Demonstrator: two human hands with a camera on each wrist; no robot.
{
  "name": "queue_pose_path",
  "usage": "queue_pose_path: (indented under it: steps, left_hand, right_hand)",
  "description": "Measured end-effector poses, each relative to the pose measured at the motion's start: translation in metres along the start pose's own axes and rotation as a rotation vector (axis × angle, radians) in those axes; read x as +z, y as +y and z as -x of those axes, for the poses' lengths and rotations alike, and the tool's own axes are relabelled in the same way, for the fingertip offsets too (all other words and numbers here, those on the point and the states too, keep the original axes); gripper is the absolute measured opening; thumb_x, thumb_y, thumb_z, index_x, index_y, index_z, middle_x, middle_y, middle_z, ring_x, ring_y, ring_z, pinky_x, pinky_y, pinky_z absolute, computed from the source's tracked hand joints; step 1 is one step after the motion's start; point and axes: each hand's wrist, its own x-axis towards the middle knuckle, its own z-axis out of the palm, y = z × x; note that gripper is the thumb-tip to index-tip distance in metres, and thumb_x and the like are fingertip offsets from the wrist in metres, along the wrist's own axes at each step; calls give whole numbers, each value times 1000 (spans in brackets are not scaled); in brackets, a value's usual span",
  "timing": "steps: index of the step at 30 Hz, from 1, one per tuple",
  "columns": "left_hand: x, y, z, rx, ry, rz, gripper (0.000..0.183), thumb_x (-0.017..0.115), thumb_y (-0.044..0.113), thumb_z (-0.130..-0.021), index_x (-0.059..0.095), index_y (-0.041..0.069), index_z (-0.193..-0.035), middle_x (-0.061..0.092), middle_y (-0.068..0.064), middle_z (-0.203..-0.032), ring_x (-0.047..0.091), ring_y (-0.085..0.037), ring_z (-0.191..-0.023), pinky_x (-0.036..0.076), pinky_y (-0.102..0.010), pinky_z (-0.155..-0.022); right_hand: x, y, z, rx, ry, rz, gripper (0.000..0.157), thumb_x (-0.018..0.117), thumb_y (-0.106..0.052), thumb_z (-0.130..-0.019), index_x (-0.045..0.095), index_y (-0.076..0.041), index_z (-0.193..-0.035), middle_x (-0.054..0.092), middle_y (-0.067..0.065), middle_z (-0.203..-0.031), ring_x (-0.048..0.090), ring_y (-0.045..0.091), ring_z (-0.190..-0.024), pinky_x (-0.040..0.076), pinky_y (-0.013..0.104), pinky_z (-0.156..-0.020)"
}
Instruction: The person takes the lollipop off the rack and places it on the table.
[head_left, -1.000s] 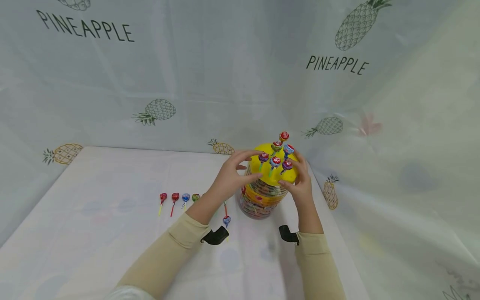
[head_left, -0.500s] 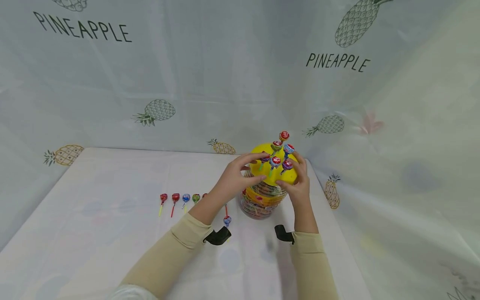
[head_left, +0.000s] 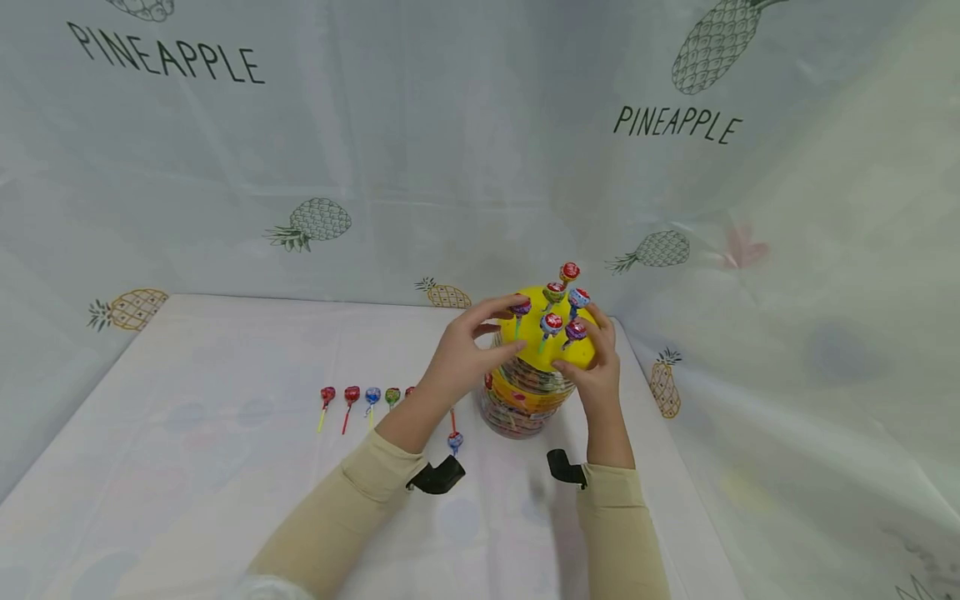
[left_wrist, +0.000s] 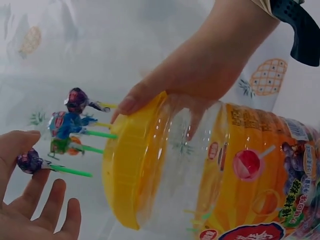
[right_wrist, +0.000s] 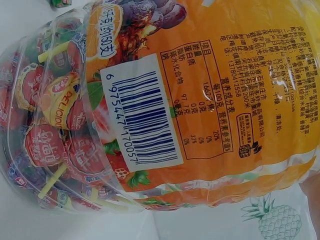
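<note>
My left hand (head_left: 467, 354) pinches a purple lollipop (left_wrist: 31, 161) by its wrapped head. In the left wrist view its green stick points at the yellow lid (left_wrist: 131, 165), with a gap between the tip and the lid. The lid tops a clear candy jar (head_left: 517, 410) that stands upright. Several other lollipops (head_left: 551, 323) stick up out of the lid, heads outward. My right hand (head_left: 600, 367) grips the lid's right side, thumb in front; in the left wrist view its thumb presses the lid's edge. The right wrist view shows mostly the jar's orange label (right_wrist: 210, 100).
Left of the jar, several lollipops (head_left: 352, 393) lie in a row on the white-covered table (head_left: 225, 500), partly hidden behind my left forearm. A blue lollipop (head_left: 455, 442) lies near the jar's base. A pineapple-print curtain (head_left: 450, 167) hangs behind the table and along its right side.
My left hand has closed over the purple lollipop and shifted it slightly left and up, away from the other lollipops. My right hand stays at the lid.
</note>
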Motion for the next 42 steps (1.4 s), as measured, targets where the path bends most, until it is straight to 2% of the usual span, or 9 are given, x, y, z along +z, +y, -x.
queue_pose_path:
  steps: [3,6,10,15,18,24,30,36,42]
  left_hand:
    - [-5,-3,6,-2,23,46,50,73,8,-88,59,17,-134,58,3,-129,54,-14,-115,45,-36,-100]
    - [-10,-9,13,-30,48,95,49,73,7,-88,59,15,-134,58,0,-129,56,-17,-114,46,-40,-99]
    - [-15,-9,27,-116,93,171,49,71,0,-87,58,9,-134,56,-8,-131,57,-26,-114,45,-46,-99]
    - [-18,-25,47,-248,156,206,49,69,-4,-87,60,11,-132,58,-11,-126,60,-31,-109,52,-35,-90]
    - [-20,-44,58,-298,200,197,49,70,-3,-86,61,15,-131,61,-9,-122,62,-29,-105,55,-29,-82]
    - [-24,-68,79,-373,247,159,47,71,0,-87,62,12,-130,63,-11,-115,64,-24,-99,55,-26,-76]
    - [-21,-95,103,-477,283,131,46,71,-2,-86,63,9,-129,61,-14,-110,64,-22,-92,52,-23,-73]
    - [-19,-114,121,-523,277,47,46,72,-4,-84,64,7,-127,68,-13,-104,64,-21,-87,52,-26,-73]
    - [-20,-134,132,-559,265,-6,45,74,-3,-82,66,8,-125,69,-8,-93,64,-18,-82,52,-31,-76]
  right_hand:
    - [1,0,0,4,5,-7,49,82,-14,-80,65,-9,-126,28,7,-152,38,29,-130,47,26,-96]
    - [2,0,0,10,14,-13,49,83,-17,-79,66,-13,-125,28,7,-151,38,28,-130,47,26,-96]
    - [3,0,0,13,24,-23,51,85,-20,-77,67,-14,-124,28,8,-151,37,29,-130,47,25,-96]
    - [3,-1,1,38,40,-29,49,82,-9,-79,66,-9,-125,29,6,-151,36,29,-131,46,25,-96]
    - [4,-2,1,53,41,-27,48,79,-2,-80,66,-10,-125,29,5,-151,37,29,-131,46,25,-96]
    - [5,-4,1,53,40,-13,47,79,-3,-81,65,-9,-125,28,6,-152,37,28,-131,46,26,-96]
    - [4,-4,0,54,51,-1,47,77,0,-81,65,-9,-125,29,5,-151,38,28,-131,46,26,-96]
    - [6,-4,0,44,51,-40,47,75,6,-80,66,-9,-124,29,6,-151,36,29,-132,46,27,-97]
    - [6,-4,1,39,50,-50,48,76,6,-80,66,-9,-124,28,7,-151,37,29,-132,46,27,-96]
